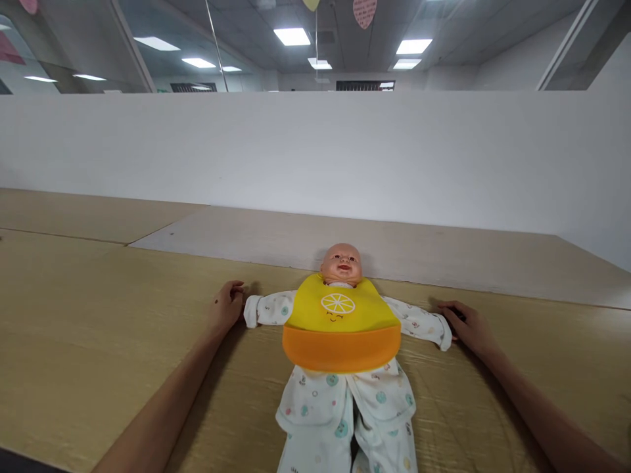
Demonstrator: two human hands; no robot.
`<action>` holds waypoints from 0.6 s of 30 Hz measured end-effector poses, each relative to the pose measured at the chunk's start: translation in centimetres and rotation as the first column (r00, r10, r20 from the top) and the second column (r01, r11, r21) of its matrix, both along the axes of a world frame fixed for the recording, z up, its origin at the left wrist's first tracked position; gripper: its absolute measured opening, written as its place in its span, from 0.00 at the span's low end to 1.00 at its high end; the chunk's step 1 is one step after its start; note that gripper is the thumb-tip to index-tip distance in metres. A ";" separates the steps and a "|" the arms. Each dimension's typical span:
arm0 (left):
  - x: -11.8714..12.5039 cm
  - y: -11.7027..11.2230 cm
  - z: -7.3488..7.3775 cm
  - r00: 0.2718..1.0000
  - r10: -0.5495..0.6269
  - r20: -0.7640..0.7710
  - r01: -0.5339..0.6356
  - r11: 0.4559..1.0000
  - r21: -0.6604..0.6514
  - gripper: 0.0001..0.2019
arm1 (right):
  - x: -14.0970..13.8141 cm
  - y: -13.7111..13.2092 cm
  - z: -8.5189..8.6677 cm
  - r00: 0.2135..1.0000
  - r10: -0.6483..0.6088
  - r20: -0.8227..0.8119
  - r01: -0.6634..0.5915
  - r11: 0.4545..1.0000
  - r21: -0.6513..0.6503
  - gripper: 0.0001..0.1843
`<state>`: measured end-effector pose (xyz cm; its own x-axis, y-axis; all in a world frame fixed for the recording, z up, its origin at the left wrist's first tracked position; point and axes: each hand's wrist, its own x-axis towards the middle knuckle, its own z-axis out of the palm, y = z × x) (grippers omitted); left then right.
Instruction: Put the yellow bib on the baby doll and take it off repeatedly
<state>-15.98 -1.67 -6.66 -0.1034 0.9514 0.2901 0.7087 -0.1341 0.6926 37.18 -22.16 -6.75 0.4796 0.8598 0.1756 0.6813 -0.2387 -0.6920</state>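
A baby doll (341, 264) lies on its back on the wooden table (98, 315), arms spread wide. It wears white patterned pyjamas (345, 407) and a yellow-and-orange bib (341, 325) with a lemon-slice face. My left hand (227, 305) rests at the end of the doll's right sleeve, fingers curled loosely against the cuff. My right hand (466, 325) lies at the other sleeve's end, fingers bent and touching the cuff. Whether either hand grips the fabric is unclear.
A paler board (394, 243) lies on the table behind the doll's head. A white partition wall (315, 151) runs along the table's far edge. Ceiling lights and hanging paper shapes show above it.
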 end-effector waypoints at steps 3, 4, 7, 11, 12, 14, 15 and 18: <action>0.3 -0.2 0.4 0.999 0.009 -0.036 -0.010 0.999 -0.034 0.13 | 0.0 0.0 -0.1 1.000 -0.004 0.019 0.005 1.000 -0.030 0.30; 0.4 -0.4 0.7 0.998 0.012 -0.057 -0.015 0.999 -0.047 0.14 | 0.0 0.1 -0.1 1.000 -0.003 0.023 0.004 0.999 -0.036 0.31; 0.7 -0.7 1.4 0.995 0.017 -0.100 -0.027 0.994 -0.103 0.15 | -0.1 0.1 -0.1 0.999 -0.001 0.042 0.002 0.999 -0.045 0.31; 1.1 -1.1 2.0 0.996 0.020 -0.090 -0.033 0.990 -0.140 0.17 | -0.3 0.2 0.1 0.994 -0.017 0.106 0.022 0.999 -0.049 0.32; 1.1 -1.1 2.0 0.996 0.023 -0.089 -0.035 0.989 -0.141 0.17 | -0.4 0.2 0.1 0.993 -0.021 0.115 0.027 0.998 -0.049 0.32; 1.2 -1.2 2.1 0.996 0.024 -0.086 -0.037 0.989 -0.146 0.18 | -0.5 0.2 0.2 0.992 -0.027 0.122 0.033 0.998 -0.046 0.32; 1.2 -1.3 2.1 0.996 0.023 -0.085 -0.036 0.988 -0.149 0.18 | -0.5 0.2 0.2 0.992 -0.026 0.121 0.032 0.999 -0.044 0.32; 1.2 -1.3 2.1 0.997 0.016 -0.079 -0.028 0.988 -0.151 0.18 | -0.5 0.2 0.1 0.993 -0.023 0.119 0.027 0.999 -0.032 0.30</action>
<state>-14.78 -2.98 -4.60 -0.1079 0.9827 0.1506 0.7626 -0.0153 0.6466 36.70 -21.92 -6.61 0.4786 0.8541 0.2034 0.7514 -0.2786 -0.5981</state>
